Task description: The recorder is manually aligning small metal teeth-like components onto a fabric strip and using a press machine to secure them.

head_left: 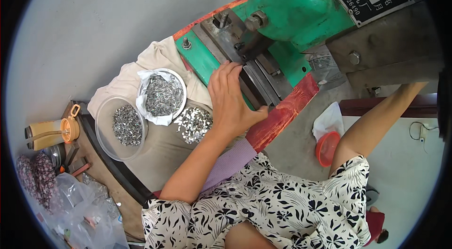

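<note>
My left hand [230, 100] rests at the steel die [259, 81] of a green press [296, 8]. Its fingertips touch the die just below the press's ram [254, 45], and the thumb lies apart at the near edge. The fingers are stretched out; no part shows between them. On the right my forearm [376, 124] reaches up behind the press's dark steel side, which hides my right hand. Left of the press, a metal bowl [184, 89] lined with white plastic holds small metal pins. A clear plastic tub [104, 129] holds more small metal parts, beside a pile of shiny flat pieces [194, 124].
A beige cloth [110, 79] lies under the containers. Red-painted wood [282, 112] edges the press's base. At the far left are an orange-lidded jar [69, 129] and clear plastic bags [80, 206]. A red basin [327, 147] stands on the floor; another person [375, 223] appears lower right.
</note>
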Demonstrator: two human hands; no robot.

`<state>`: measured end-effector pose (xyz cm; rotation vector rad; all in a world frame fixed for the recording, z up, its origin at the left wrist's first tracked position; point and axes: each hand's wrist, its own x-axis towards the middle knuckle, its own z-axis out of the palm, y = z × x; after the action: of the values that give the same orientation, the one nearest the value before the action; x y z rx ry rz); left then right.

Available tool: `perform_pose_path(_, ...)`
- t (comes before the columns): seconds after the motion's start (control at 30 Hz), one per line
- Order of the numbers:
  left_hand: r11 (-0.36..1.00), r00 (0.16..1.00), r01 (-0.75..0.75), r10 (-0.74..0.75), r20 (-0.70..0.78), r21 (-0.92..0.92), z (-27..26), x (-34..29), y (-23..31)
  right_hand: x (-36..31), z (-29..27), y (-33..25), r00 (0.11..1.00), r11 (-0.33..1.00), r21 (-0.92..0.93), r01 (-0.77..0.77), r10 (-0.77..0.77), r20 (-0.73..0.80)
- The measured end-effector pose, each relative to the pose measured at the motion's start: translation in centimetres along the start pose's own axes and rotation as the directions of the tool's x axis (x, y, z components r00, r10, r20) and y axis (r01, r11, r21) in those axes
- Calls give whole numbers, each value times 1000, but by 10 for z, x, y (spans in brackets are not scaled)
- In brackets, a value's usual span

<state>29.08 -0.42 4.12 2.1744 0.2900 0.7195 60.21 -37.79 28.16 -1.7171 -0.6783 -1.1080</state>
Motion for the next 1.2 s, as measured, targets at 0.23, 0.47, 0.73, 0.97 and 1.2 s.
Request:
perform_pose_path(0.23,999,1000,-9,8,-17,-48,-2,-7,-5,-98,65,-40,996,998,2,71,-70,-48)
perform_pose_path(0.47,977,999,27,-30,-14,-211,-6,-28,-8,-307,145,-152,629,827,-99,-554,493,602)
perform_pose_path(0.73,960,999,1,13,49,-279,-13,-48,5,-287,159,-135,298,618,-82,-782,487,821)
perform_pose_path(0.97,960,997,-20,39,64,-280,-23,-56,4,-287,154,-162,398,669,-107,-736,555,731)
perform_pose_path(1.2,951,996,-27,52,72,-308,-23,-60,12,-270,162,-139,125,559,-203,-804,493,861)
